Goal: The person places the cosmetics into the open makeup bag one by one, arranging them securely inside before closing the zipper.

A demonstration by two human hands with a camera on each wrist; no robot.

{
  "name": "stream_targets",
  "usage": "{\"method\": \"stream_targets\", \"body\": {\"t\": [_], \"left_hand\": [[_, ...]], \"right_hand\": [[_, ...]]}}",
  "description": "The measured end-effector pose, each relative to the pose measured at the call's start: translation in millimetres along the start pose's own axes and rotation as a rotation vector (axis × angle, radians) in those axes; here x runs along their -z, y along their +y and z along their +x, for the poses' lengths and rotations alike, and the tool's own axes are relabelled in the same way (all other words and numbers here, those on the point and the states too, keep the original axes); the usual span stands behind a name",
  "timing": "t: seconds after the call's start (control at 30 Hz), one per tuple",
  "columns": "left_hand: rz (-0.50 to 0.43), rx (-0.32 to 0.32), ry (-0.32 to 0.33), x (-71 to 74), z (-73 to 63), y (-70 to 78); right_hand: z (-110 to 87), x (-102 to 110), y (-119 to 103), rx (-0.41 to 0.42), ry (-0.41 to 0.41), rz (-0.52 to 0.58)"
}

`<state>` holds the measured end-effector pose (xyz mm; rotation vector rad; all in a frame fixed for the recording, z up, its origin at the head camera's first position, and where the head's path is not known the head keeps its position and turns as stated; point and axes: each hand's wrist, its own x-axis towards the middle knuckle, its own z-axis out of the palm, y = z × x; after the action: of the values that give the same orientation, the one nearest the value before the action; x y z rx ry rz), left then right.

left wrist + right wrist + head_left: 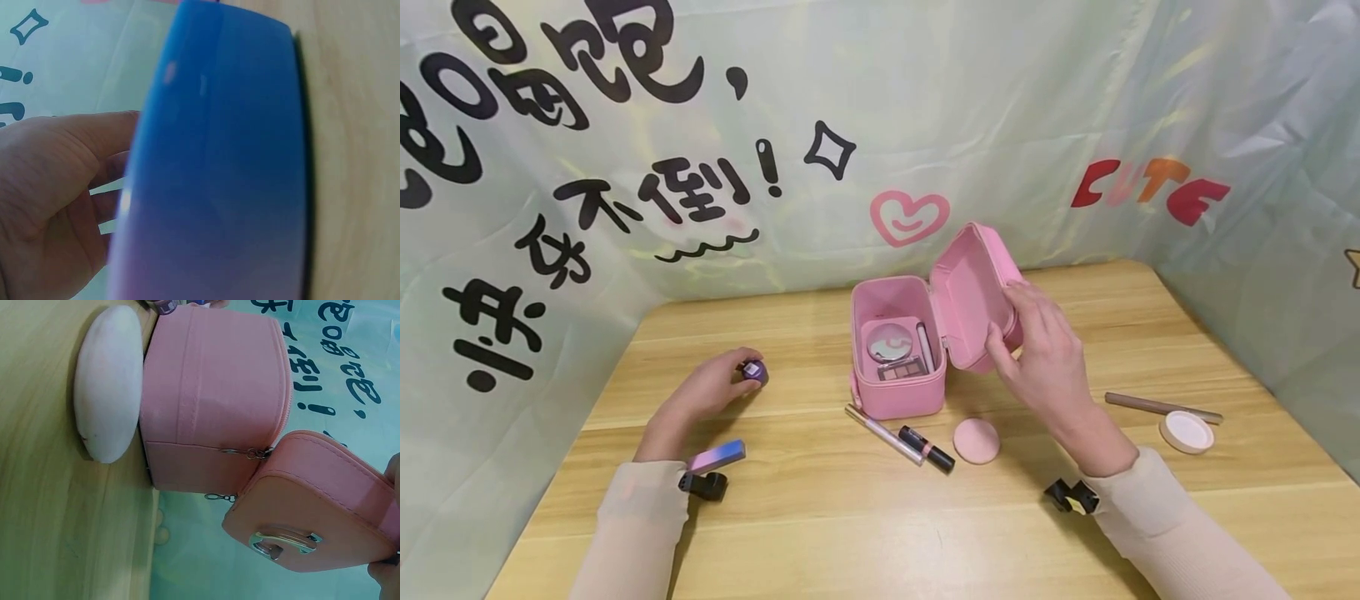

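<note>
From the head, I see the left grip (718, 379) drawn into a narrow pinch, thumb and fingers round a small, dark purple, round item (755, 372). To its right, across a broad stretch of the wood-grain table (865, 533), stands a soft pink, box-shaped case (902, 400). The right grip (1048, 358), thumb and fingers well parted, holds the outer edge of its pink hinged lid (972, 304), tilted up towards that side. Inside, left of the right grip, lie a round silver compact (891, 342), a rectangular palette (901, 368) and a slim pale tube (925, 347).

Nearer the person, left of that grip, are a slender silver tube (884, 435), a black-and-pink tube (927, 450) and a flat round pink pad (977, 441). To its right sit a thin brown stick (1150, 405) and a shallow round white dish (1187, 432).

From the left wrist, a smooth pink-to-blue block (219, 156) hides the left fingertips; their hold can't be told here.

From the right wrist, fingers meet the lid's far edge; the pad lies just beside the case.
</note>
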<state>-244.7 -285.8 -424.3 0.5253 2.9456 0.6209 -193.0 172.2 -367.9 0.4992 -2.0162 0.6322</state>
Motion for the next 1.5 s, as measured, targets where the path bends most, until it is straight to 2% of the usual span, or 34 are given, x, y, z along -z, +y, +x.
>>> {"method": "stream_targets", "body": {"t": [0.43,0.67,1.03,1.3,1.5], "left_hand": [[-0.01,-0.014,0.013,2.5,-1.3,7.6],[-0.01,-0.085,0.045,8.0,-0.6,17.4],[0.043,-0.178,0.103,14.7,-4.7,47.2],[0.062,-0.282,0.158,13.1,-7.0,66.4],[0.072,-0.361,0.17,14.4,-0.2,84.5]], "right_hand": [[2.4,3,-1,0.082,0.028,0.004],[3.1,3,-1,0.093,0.039,-0.015],[2.9,3,-1,0.089,0.039,-0.016],[2.3,2,-3,0.086,0.04,-0.02],[1.7,2,-3,0.078,0.042,-0.011]]}}
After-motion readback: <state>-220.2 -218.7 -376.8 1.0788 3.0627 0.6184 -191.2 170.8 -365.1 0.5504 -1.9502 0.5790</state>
